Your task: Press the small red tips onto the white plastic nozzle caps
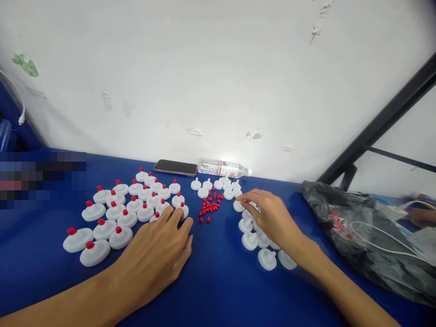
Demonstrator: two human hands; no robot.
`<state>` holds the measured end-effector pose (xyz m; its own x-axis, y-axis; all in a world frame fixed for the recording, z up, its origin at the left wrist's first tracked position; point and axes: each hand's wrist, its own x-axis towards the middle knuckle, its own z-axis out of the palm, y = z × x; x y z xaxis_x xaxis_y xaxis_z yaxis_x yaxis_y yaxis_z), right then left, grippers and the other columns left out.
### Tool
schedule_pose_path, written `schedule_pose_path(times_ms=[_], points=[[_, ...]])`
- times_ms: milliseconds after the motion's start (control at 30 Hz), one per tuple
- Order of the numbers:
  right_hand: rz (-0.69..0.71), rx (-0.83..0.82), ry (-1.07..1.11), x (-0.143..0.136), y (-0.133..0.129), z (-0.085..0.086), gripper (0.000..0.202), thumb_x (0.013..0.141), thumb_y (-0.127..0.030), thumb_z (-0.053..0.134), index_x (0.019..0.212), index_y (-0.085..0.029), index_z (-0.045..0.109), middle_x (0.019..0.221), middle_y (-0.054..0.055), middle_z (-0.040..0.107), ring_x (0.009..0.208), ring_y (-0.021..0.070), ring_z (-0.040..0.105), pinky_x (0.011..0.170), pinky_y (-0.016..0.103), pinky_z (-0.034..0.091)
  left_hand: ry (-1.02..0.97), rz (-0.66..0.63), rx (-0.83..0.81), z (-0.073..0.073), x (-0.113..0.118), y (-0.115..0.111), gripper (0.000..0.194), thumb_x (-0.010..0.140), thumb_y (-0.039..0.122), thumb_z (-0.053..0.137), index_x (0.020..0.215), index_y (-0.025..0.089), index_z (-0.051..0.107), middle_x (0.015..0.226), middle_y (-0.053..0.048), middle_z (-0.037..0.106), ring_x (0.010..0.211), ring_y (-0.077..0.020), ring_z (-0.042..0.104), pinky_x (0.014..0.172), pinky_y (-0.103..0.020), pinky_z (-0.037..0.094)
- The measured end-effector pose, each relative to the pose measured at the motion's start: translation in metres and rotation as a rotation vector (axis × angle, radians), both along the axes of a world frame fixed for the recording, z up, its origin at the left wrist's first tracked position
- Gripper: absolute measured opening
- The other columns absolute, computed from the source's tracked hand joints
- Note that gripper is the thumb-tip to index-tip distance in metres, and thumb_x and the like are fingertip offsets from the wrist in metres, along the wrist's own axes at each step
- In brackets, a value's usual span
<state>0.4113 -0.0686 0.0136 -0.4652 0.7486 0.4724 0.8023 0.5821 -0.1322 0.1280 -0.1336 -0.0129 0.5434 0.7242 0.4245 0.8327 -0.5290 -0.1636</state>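
White discs (95, 254): red-capped group left of centre, uncapped group (250, 242) right of centre, on the blue bench (218, 281).
Left hand (158, 247) covers the capped group's edge, grip contents hidden; right hand (272, 215) has its fingertips at an uncapped disc, closure unclear. Loose red caps (208, 220) lie between; phone (175, 167) and bottle (211, 166) sit behind, dark bag (368, 263) lower right.

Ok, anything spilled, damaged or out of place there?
The clear bottle lies on its side by the wall rather than standing, though I see no spill. Torn scraps, perhaps old tape, mar the wall.
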Motion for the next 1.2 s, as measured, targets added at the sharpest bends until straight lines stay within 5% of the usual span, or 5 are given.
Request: schedule_pose_path(times_ms=[200,400,533,833,1200], points=[[0.148,0.054,0.208,-0.017,-0.022,0.013,0.013,0.097,-0.011,0.069,0.102,-0.022,0.074,0.099,0.003,0.079,0.091,0.0212,0.074,0.080,0.033,0.057,-0.092,0.004,0.171,0.000,-0.001,0.001,0.028,0.099,0.019,0.054,0.124,0.015,0.065,0.121,-0.019,0.066,0.109,-0.0382,0.064,0.067,-0.045,0.064],[0.495,-0.110,0.454,-0.047,-0.056,0.009,0.014,0.098,-0.010,0.068,0.100,-0.022,0.075,0.097,0.002,0.078,0.089,0.0141,0.074,0.083,0.023,0.058,-0.367,-0.282,0.071,0.002,0.002,-0.006,0.033,0.107,0.034,0.054,0.135,0.018,0.055,0.120,-0.009,0.071,0.110,-0.0275,0.064,0.092,-0.042,0.058],[0.409,-0.139,0.403,-0.051,-0.059,0.003,0.019,0.103,-0.015,0.062,0.118,-0.023,0.072,0.108,0.003,0.080,0.097,0.0164,0.074,0.090,0.027,0.059,-0.456,-0.344,-0.044,0.002,0.002,-0.004,0.016,0.103,0.023,0.060,0.118,0.021,0.063,0.106,-0.003,0.072,0.097,-0.0222,0.064,0.084,-0.036,0.054],[0.281,-0.047,-0.262,-0.042,-0.039,-0.018,0.052,0.100,-0.003,0.050,0.150,-0.019,0.052,0.141,0.012,0.068,0.137,0.0310,0.057,0.120,0.058,0.040,-0.321,-0.222,-0.060,0.000,0.002,-0.004,0.009,0.096,0.021,0.062,0.104,0.018,0.066,0.100,-0.006,0.071,0.089,-0.0276,0.067,0.085,-0.045,0.050],[0.332,-0.103,-0.068,-0.041,-0.042,-0.013,0.019,0.106,-0.010,0.054,0.106,-0.021,0.070,0.099,0.002,0.079,0.096,0.0196,0.074,0.114,0.047,0.041,-0.273,-0.260,0.069,0.006,0.003,0.000,0.007,0.098,0.016,0.060,0.091,0.018,0.061,0.082,-0.002,0.069,0.079,-0.0238,0.064,0.090,-0.043,0.042]])
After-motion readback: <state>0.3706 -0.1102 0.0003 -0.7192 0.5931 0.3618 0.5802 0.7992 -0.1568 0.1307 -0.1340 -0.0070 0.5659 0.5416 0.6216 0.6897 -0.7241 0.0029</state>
